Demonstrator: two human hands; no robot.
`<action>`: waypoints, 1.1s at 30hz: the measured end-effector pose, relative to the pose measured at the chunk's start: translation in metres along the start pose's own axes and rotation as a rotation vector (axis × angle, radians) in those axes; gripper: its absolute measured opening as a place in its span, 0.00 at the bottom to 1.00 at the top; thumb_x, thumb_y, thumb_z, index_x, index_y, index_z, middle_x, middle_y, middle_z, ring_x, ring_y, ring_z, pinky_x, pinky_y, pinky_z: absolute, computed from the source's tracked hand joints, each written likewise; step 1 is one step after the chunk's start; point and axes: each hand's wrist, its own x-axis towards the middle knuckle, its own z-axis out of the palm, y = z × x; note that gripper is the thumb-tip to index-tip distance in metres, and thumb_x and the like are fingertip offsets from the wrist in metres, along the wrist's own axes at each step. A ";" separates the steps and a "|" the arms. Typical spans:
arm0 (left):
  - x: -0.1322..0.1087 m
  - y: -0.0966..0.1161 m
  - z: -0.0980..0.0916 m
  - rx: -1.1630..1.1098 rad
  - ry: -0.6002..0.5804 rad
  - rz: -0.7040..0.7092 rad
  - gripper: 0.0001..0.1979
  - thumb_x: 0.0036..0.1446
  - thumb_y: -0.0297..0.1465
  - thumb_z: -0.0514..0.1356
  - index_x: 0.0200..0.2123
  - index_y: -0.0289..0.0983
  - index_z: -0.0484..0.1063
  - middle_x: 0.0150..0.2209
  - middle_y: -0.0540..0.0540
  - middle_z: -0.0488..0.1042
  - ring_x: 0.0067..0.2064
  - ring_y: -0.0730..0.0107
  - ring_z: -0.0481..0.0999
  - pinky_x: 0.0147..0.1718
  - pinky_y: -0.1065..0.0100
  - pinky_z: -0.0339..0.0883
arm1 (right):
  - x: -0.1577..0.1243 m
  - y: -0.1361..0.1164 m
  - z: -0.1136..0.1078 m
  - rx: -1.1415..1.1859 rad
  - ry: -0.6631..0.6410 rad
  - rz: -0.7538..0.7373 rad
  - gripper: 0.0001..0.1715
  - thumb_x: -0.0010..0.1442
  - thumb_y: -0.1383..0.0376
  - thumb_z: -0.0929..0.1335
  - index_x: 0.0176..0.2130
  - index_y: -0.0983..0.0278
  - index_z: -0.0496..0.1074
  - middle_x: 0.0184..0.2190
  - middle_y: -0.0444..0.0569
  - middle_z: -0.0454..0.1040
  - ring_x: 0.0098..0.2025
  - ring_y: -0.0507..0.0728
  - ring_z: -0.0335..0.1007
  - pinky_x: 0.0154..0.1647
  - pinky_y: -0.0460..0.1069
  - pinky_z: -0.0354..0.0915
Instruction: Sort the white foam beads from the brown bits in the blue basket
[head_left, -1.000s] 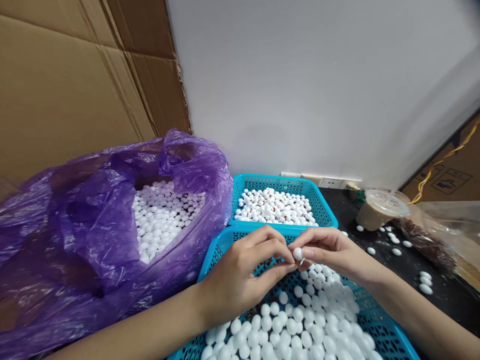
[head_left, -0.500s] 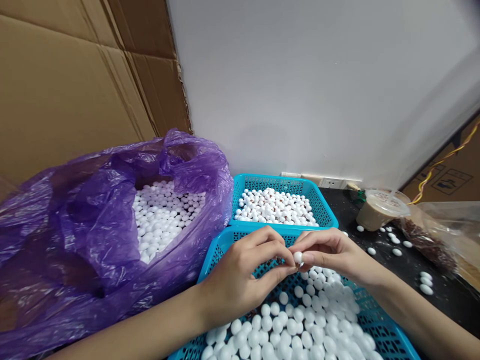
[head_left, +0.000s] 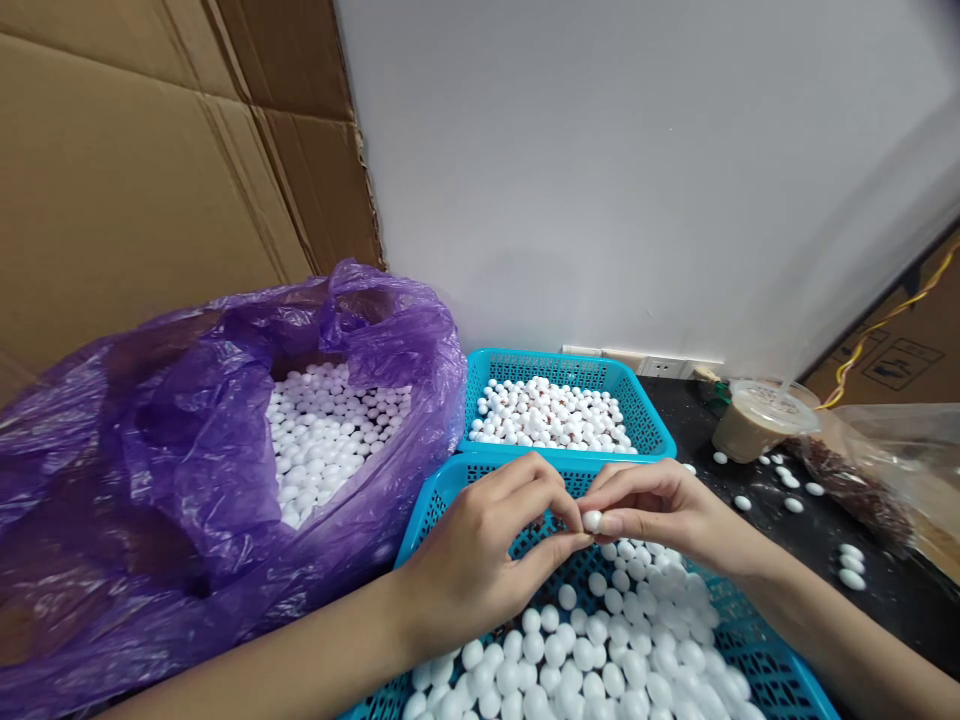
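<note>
Over the front blue basket [head_left: 784, 665], a small white foam-like ball [head_left: 592, 521], slightly egg-shaped, is held between the fingertips of both hands. My left hand [head_left: 499, 540] is closed in a pinch, its thumb and fingers meeting at the ball's left side. From the right, my right hand [head_left: 660, 508] grips the ball between thumb and fingers. Part of the ball is hidden by the fingertips. Below my hands, many loose white balls [head_left: 592, 650] fill the lower part of the basket.
A purple plastic bag [head_left: 180, 480] of white balls lies at left. Behind the front basket is another blue basket [head_left: 651, 420] with balls showing brown bits. At right are a lidded drink cup [head_left: 754, 425], a bag of brown pieces [head_left: 855, 490] and stray balls on the black table [head_left: 795, 550].
The ball has shifted slightly left and turned between the fingertips, now showing a smooth side. My left fingers have drawn in a little; both arms are nearly still.
</note>
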 end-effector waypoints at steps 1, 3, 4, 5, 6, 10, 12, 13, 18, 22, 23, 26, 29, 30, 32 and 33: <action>0.000 0.000 0.000 0.000 0.008 0.011 0.02 0.56 0.26 0.58 0.34 0.36 0.65 0.33 0.50 0.66 0.35 0.74 0.68 0.35 0.72 0.64 | 0.000 0.000 0.000 0.026 -0.001 0.008 0.09 0.54 0.70 0.70 0.37 0.60 0.77 0.33 0.46 0.75 0.34 0.49 0.71 0.35 0.44 0.67; 0.001 0.000 -0.001 0.014 0.006 0.033 0.05 0.57 0.26 0.57 0.38 0.37 0.64 0.35 0.49 0.66 0.38 0.74 0.68 0.37 0.71 0.64 | 0.000 0.001 0.000 0.115 -0.004 0.034 0.12 0.53 0.71 0.71 0.39 0.61 0.76 0.33 0.45 0.76 0.35 0.49 0.72 0.36 0.43 0.67; 0.001 0.000 -0.001 0.029 -0.013 0.039 0.07 0.57 0.26 0.57 0.41 0.37 0.64 0.37 0.48 0.66 0.39 0.73 0.68 0.39 0.71 0.64 | 0.000 0.001 -0.001 0.166 -0.006 0.049 0.14 0.53 0.72 0.71 0.41 0.61 0.74 0.33 0.45 0.77 0.35 0.49 0.73 0.36 0.43 0.68; 0.001 0.000 -0.001 0.050 -0.040 0.043 0.09 0.58 0.27 0.56 0.44 0.38 0.64 0.39 0.47 0.66 0.41 0.72 0.68 0.40 0.70 0.64 | 0.000 0.001 -0.001 0.213 -0.010 0.062 0.16 0.52 0.73 0.71 0.42 0.61 0.73 0.33 0.44 0.77 0.34 0.48 0.73 0.36 0.43 0.68; 0.001 0.001 -0.001 0.073 -0.072 0.050 0.11 0.59 0.27 0.55 0.46 0.39 0.64 0.41 0.47 0.66 0.42 0.72 0.68 0.41 0.69 0.64 | 0.000 0.002 -0.001 0.250 -0.015 0.072 0.18 0.51 0.74 0.72 0.42 0.61 0.71 0.32 0.43 0.77 0.34 0.48 0.74 0.36 0.42 0.68; 0.001 0.000 -0.001 0.158 -0.133 0.103 0.11 0.61 0.28 0.53 0.46 0.40 0.65 0.41 0.47 0.66 0.41 0.71 0.68 0.41 0.69 0.64 | -0.001 0.002 -0.001 0.325 -0.039 0.090 0.19 0.50 0.77 0.72 0.40 0.63 0.68 0.29 0.42 0.78 0.33 0.47 0.75 0.35 0.41 0.68; 0.000 0.000 -0.001 0.184 -0.138 0.135 0.10 0.61 0.28 0.53 0.46 0.39 0.65 0.39 0.47 0.67 0.40 0.71 0.68 0.41 0.68 0.64 | 0.000 0.001 -0.001 0.336 -0.048 0.097 0.19 0.49 0.77 0.72 0.39 0.64 0.67 0.29 0.42 0.78 0.32 0.47 0.75 0.35 0.41 0.68; 0.000 0.001 0.000 0.196 -0.141 0.147 0.11 0.61 0.27 0.53 0.46 0.39 0.65 0.39 0.47 0.67 0.40 0.70 0.68 0.40 0.68 0.64 | 0.000 0.001 -0.001 0.340 -0.050 0.100 0.19 0.49 0.77 0.72 0.39 0.64 0.67 0.29 0.42 0.78 0.32 0.47 0.75 0.35 0.40 0.69; -0.003 0.002 0.000 0.242 -0.142 0.188 0.10 0.61 0.27 0.51 0.46 0.37 0.65 0.37 0.47 0.69 0.38 0.69 0.67 0.37 0.66 0.63 | -0.001 0.001 0.002 0.344 -0.054 0.104 0.17 0.48 0.79 0.72 0.37 0.66 0.67 0.28 0.42 0.78 0.31 0.46 0.74 0.33 0.39 0.68; -0.004 0.003 0.000 0.258 -0.137 0.207 0.09 0.61 0.26 0.51 0.45 0.36 0.66 0.36 0.47 0.69 0.37 0.69 0.68 0.36 0.66 0.63 | -0.002 0.000 0.004 0.327 -0.055 0.109 0.16 0.48 0.79 0.72 0.35 0.67 0.68 0.28 0.42 0.78 0.30 0.45 0.74 0.32 0.38 0.68; -0.003 0.003 -0.001 0.259 -0.133 0.211 0.09 0.61 0.26 0.51 0.44 0.36 0.66 0.36 0.47 0.70 0.37 0.69 0.68 0.36 0.66 0.63 | -0.002 0.000 0.004 0.326 -0.055 0.109 0.15 0.48 0.79 0.72 0.35 0.67 0.68 0.28 0.42 0.78 0.30 0.45 0.74 0.32 0.38 0.68; -0.002 0.003 -0.002 0.255 -0.099 0.220 0.09 0.60 0.26 0.52 0.44 0.36 0.67 0.35 0.47 0.70 0.36 0.70 0.69 0.36 0.68 0.64 | -0.003 0.001 0.003 0.334 -0.058 0.093 0.16 0.48 0.79 0.72 0.35 0.66 0.68 0.29 0.42 0.78 0.31 0.45 0.74 0.33 0.38 0.68; 0.000 0.003 -0.003 0.242 -0.060 0.219 0.10 0.60 0.28 0.54 0.45 0.38 0.68 0.34 0.48 0.71 0.37 0.72 0.70 0.36 0.69 0.64 | -0.003 0.001 0.002 0.328 -0.062 0.046 0.16 0.49 0.79 0.72 0.37 0.65 0.67 0.30 0.43 0.77 0.32 0.46 0.73 0.34 0.39 0.68; 0.000 0.003 -0.003 0.236 -0.051 0.215 0.11 0.60 0.28 0.54 0.46 0.39 0.67 0.35 0.48 0.71 0.37 0.72 0.70 0.36 0.70 0.65 | -0.002 0.002 0.002 0.323 -0.063 0.028 0.17 0.49 0.79 0.71 0.37 0.65 0.67 0.30 0.43 0.77 0.32 0.46 0.73 0.34 0.40 0.68; 0.000 0.002 -0.003 0.222 -0.043 0.203 0.13 0.59 0.28 0.56 0.48 0.39 0.66 0.36 0.48 0.71 0.37 0.73 0.70 0.37 0.70 0.65 | -0.002 0.003 0.001 0.317 -0.071 -0.001 0.17 0.49 0.78 0.71 0.38 0.65 0.67 0.31 0.43 0.77 0.33 0.46 0.73 0.33 0.40 0.68; 0.000 0.002 -0.003 0.212 -0.041 0.196 0.14 0.58 0.28 0.56 0.49 0.39 0.66 0.36 0.48 0.70 0.37 0.73 0.70 0.37 0.70 0.65 | -0.001 0.004 0.000 0.316 -0.077 -0.010 0.18 0.50 0.78 0.71 0.38 0.65 0.66 0.31 0.43 0.76 0.33 0.47 0.73 0.33 0.40 0.67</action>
